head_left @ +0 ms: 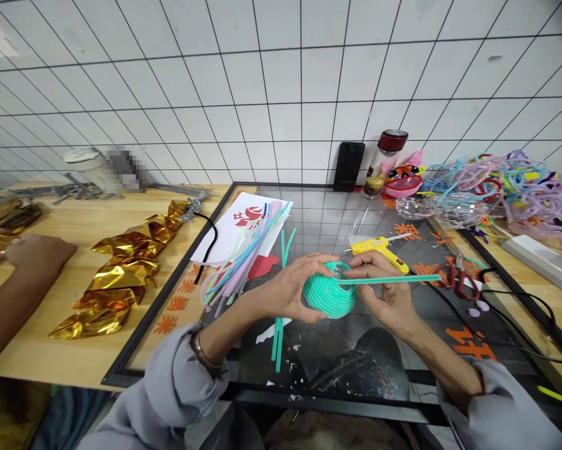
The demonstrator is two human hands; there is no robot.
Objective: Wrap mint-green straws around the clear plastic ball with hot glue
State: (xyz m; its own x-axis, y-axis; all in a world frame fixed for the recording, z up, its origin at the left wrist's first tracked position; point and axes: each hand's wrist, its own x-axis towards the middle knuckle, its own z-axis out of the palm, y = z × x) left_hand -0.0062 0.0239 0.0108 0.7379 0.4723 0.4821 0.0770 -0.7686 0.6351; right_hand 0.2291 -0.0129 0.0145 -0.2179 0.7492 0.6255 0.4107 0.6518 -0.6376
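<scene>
A round ball wound in turquoise-green pipe cleaner (pixel 330 295) sits above the dark glass panel, with a small see-through patch at its top. My left hand (pixel 297 290) is wrapped round its left side. From that patch a loose green pipe cleaner end (pixel 397 279) sticks out to the right. My right hand (pixel 386 297) closes on this strip at the ball's right edge, fingers bent. A yellow glue gun (pixel 379 250) lies just behind my right hand. Several loose green pipe cleaners (pixel 279 344) lie under and beside my left wrist.
Multicoloured pipe cleaners (pixel 243 256) lie on white paper (pixel 219 234) to the left. Gold foil (pixel 121 269) and a co-worker's arm (pixel 22 281) are further left. Red-handled scissors (pixel 459 280), cables, a power strip (pixel 543 259), a phone (pixel 349 166) and a jar (pixel 382 162) stand right and behind.
</scene>
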